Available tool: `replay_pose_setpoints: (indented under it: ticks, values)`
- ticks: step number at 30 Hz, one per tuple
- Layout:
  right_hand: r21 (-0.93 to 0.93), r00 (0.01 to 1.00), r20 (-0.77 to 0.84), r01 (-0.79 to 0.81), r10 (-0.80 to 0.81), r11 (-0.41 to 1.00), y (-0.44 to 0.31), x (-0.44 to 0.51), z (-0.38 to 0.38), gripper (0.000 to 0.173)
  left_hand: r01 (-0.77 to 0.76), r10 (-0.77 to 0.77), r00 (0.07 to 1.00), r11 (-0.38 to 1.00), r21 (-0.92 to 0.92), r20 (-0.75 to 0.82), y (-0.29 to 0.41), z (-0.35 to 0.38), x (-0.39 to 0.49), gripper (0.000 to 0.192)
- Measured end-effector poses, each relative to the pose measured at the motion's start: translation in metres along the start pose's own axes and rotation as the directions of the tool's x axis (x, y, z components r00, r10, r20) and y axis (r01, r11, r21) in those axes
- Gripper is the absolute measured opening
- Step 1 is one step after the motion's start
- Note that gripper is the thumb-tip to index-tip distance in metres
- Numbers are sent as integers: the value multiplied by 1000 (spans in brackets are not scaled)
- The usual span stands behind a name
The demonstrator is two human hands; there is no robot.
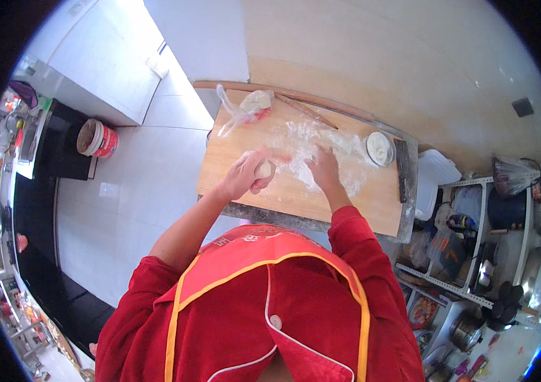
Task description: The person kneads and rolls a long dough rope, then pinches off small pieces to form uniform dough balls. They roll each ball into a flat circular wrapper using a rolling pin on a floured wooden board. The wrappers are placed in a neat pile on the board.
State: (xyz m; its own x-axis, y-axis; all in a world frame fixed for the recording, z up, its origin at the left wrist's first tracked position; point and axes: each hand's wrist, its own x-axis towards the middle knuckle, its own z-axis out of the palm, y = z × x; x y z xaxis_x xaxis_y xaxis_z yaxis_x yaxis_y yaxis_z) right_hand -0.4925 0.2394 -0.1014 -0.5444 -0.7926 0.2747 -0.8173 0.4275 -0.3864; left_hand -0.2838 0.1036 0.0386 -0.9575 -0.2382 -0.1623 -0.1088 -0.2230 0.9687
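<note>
My left hand (246, 176) is closed around a pale lump of dough (263, 170), held above the left part of a wooden board (370, 200). Over the white flour (301, 173) scattered across the board's middle, my right hand (324, 167) has its fingers apart and seems to hold nothing. Whether its fingertips touch the flour I cannot tell. Just beyond it lies a pale, flour-covered strip (342, 141), probably dough. To the right stands a clear bowl (379, 149) of white flour.
Near the board's far left corner sits a plastic bag (234, 116) with a pale lump (256, 100). A rolling pin (306, 110) and a longer wooden pole (337, 106) lie along the far edge. A dark slatted object (401, 169) is at right, near shelving (471, 267). A bucket (99, 139) stands left.
</note>
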Motion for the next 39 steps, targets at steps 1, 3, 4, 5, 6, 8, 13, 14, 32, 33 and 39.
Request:
replay_pose_setpoints:
  ticks: [1,3,4,5,6,8,13,14,32,33,39]
  values:
    - [107,999,-33,-7,10,994,1,6,-6,37,-38,40,999,996,81,-22,3,2,2,51]
    - [325,995,-89,-12,43,946,-4,22,-26,35,-99,118,991,963,249,-60,10,5,7,62]
    - [420,993,-109,93,-51,903,-33,29,-46,33,-77,89,995,976,203,-50,9,-2,4,65]
    - [484,992,-15,119,-128,867,-65,33,-70,34,-57,63,997,987,150,-34,6,-10,3,68]
    - [534,976,68,139,-206,834,-91,37,-94,35,-48,48,999,995,91,-3,5,-12,5,71]
    - [485,917,110,286,-383,826,-127,37,-123,40,-64,72,995,990,129,-62,5,-3,9,76]
    - [440,838,215,375,-501,816,-140,38,-124,42,-13,17,999,996,92,-43,10,-2,10,82]
    - [452,828,215,385,-518,804,-138,39,-122,42,11,-9,1000,998,69,-29,11,-3,7,81]
    - [572,945,-74,302,-319,762,-146,9,-88,19,160,-172,983,973,-166,-60,-27,-2,-13,36]
    - [564,947,-96,306,-308,767,-147,8,-86,18,151,-160,986,978,-147,-50,-29,-5,-15,36]
    - [441,925,-161,379,-343,814,-148,13,-79,14,67,-84,982,992,-103,-167,-29,-3,-21,40]
